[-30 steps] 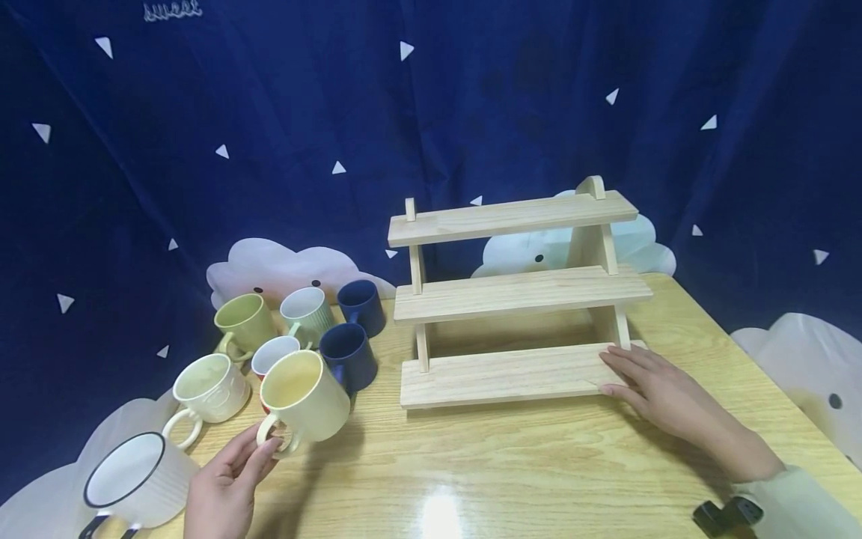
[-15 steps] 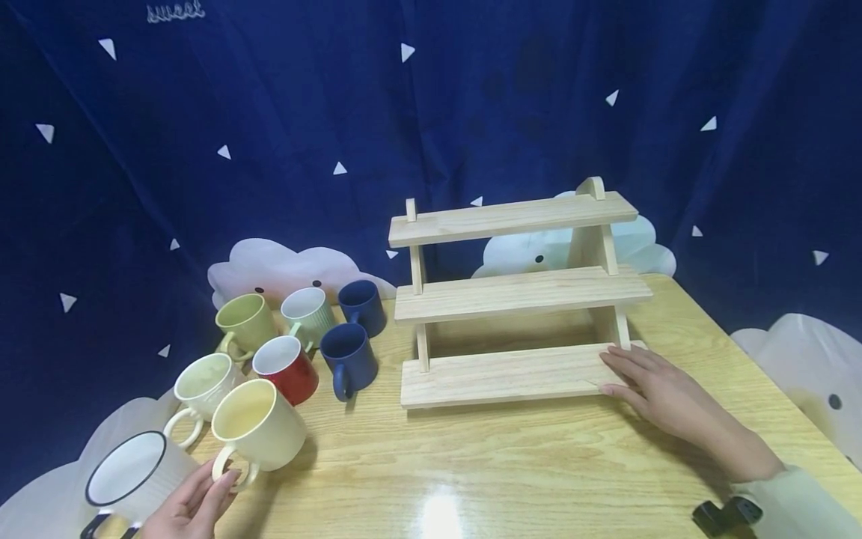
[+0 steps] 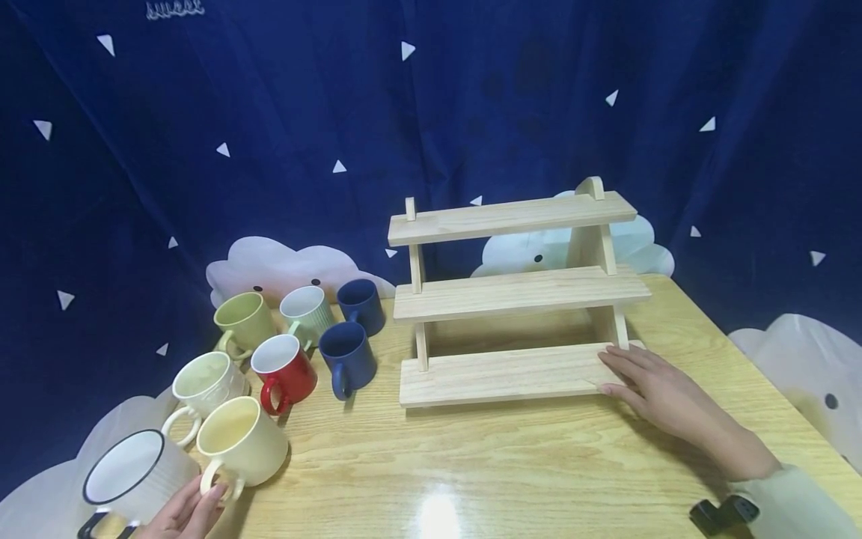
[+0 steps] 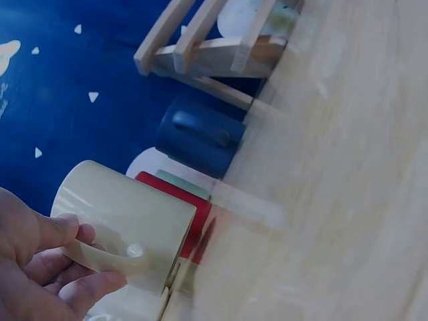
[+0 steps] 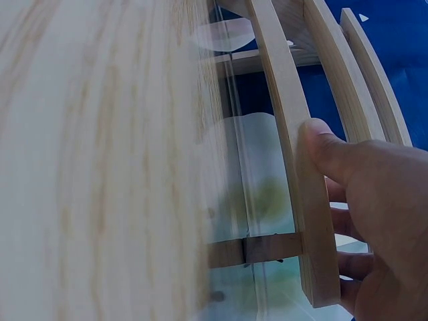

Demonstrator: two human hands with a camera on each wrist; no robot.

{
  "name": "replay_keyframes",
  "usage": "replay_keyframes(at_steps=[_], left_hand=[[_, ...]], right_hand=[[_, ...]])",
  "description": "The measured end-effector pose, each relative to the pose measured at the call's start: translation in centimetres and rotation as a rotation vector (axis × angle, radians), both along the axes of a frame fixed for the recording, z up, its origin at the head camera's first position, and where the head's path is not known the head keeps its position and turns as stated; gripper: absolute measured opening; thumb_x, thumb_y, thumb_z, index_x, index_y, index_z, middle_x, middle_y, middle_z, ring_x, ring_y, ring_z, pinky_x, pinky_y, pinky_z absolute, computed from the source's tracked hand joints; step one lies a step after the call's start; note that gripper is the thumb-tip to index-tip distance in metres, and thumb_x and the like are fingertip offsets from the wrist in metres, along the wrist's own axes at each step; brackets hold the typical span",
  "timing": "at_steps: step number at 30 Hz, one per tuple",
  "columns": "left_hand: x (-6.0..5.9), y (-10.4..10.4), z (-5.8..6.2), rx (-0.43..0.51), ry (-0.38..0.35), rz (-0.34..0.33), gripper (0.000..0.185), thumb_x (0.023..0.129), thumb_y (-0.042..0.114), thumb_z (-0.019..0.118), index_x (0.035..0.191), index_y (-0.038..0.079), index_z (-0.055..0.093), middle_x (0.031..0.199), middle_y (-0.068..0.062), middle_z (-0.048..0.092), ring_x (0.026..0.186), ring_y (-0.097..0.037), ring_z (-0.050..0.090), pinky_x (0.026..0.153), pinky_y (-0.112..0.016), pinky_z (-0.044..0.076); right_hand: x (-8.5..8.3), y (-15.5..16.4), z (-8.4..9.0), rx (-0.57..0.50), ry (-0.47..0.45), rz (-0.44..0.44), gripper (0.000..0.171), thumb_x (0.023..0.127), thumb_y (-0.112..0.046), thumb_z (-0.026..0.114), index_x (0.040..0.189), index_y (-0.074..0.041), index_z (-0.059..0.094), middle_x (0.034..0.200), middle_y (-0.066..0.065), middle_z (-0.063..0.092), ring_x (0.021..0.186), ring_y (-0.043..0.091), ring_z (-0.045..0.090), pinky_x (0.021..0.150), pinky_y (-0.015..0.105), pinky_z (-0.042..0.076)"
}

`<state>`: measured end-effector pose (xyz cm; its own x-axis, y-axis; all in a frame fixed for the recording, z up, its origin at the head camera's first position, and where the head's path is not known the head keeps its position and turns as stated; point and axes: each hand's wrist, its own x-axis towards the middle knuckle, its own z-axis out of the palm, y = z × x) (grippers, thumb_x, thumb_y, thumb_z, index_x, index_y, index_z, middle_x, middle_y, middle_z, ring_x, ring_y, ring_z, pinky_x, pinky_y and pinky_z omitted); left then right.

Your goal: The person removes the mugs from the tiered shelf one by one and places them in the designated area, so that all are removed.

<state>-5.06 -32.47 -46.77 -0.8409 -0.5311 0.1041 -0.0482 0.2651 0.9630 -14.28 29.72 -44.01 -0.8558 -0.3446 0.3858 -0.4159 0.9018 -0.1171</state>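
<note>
My left hand (image 3: 185,513) pinches the handle of a pale yellow mug (image 3: 252,447) at the lower left. In the left wrist view the mug (image 4: 127,217) shows upright beside the fingers, its rim toward the curtain side. A white enamel-look mug (image 3: 141,475) with a dark rim stands left of it, partly hidden by the hand. Behind are a cream mug (image 3: 212,385) and a red mug (image 3: 289,370). On the right end of the lowest board of a three-tier wooden shelf (image 3: 498,374), my right hand (image 3: 667,393) rests, its thumb at the board's front edge (image 5: 304,200).
Farther back stand an olive-green mug (image 3: 245,326), a pale green mug (image 3: 308,314) and two navy mugs (image 3: 350,359). A wooden table (image 3: 512,464) carries everything. A dark blue curtain (image 3: 471,97) with clouds and triangles hangs behind.
My left hand has carried the pale yellow mug left and down, from in front of the red mug to beside the white one. The red mug now shows fully. My right hand stays put.
</note>
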Motion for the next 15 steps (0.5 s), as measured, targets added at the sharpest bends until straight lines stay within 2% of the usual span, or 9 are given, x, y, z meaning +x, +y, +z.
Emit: replay_keyframes(at_steps=[2,4,6,8,12,15], left_hand=[[-0.03,-0.21,-0.26,0.022,0.048,-0.041,0.011,0.083,0.014,0.063,0.092,0.021,0.065,0.068,0.023,0.061,0.063,0.006,0.059,0.053,-0.012,0.048],[-0.12,-0.32,-0.46,0.032,0.097,-0.082,0.019,0.083,0.009,0.062,0.089,0.027,0.064,0.07,0.021,0.062,0.064,0.006,0.059,0.053,-0.012,0.048],[-0.22,-0.35,-0.59,0.05,0.122,-0.109,0.027,0.084,0.006,0.06,0.086,0.033,0.062,0.072,0.02,0.062,0.066,0.007,0.059,0.053,-0.011,0.048],[-0.34,-0.31,-0.62,0.002,0.111,-0.107,0.032,0.084,0.005,0.059,0.086,0.037,0.06,0.072,0.023,0.061,0.065,0.007,0.058,0.052,-0.011,0.048],[-0.47,-0.27,-0.61,0.007,0.108,-0.132,0.034,0.084,0.004,0.059,0.085,0.037,0.06,0.072,0.022,0.061,0.063,0.006,0.058,0.051,-0.011,0.048],[-0.52,-0.32,-0.86,0.09,0.155,-0.203,0.031,0.084,0.002,0.059,0.088,0.032,0.063,0.076,0.017,0.063,0.066,0.004,0.059,0.054,-0.012,0.048]], right_hand=[[-0.04,0.04,-0.05,-0.003,-0.002,0.0,0.054,0.083,-0.042,0.059,0.126,-0.01,0.05,0.128,0.009,0.048,0.118,0.033,0.039,0.094,0.047,0.032],[-0.1,0.06,-0.1,-0.002,0.002,0.001,0.055,0.083,-0.042,0.059,0.126,-0.01,0.05,0.128,0.009,0.048,0.118,0.033,0.039,0.094,0.047,0.032],[-0.16,0.07,-0.13,0.001,0.005,0.001,0.055,0.082,-0.043,0.059,0.126,-0.011,0.05,0.128,0.009,0.048,0.118,0.033,0.04,0.094,0.047,0.032],[-0.18,0.06,-0.14,0.002,0.006,0.001,0.055,0.082,-0.043,0.059,0.126,-0.011,0.05,0.127,0.009,0.048,0.118,0.033,0.04,0.093,0.047,0.032],[-0.14,0.1,-0.07,0.002,-0.009,-0.006,0.055,0.083,-0.044,0.058,0.127,-0.011,0.05,0.128,0.009,0.047,0.119,0.033,0.038,0.094,0.047,0.032],[-0.09,0.11,-0.01,0.002,-0.017,-0.009,0.055,0.083,-0.044,0.058,0.127,-0.011,0.049,0.129,0.009,0.047,0.119,0.033,0.038,0.094,0.048,0.031]])
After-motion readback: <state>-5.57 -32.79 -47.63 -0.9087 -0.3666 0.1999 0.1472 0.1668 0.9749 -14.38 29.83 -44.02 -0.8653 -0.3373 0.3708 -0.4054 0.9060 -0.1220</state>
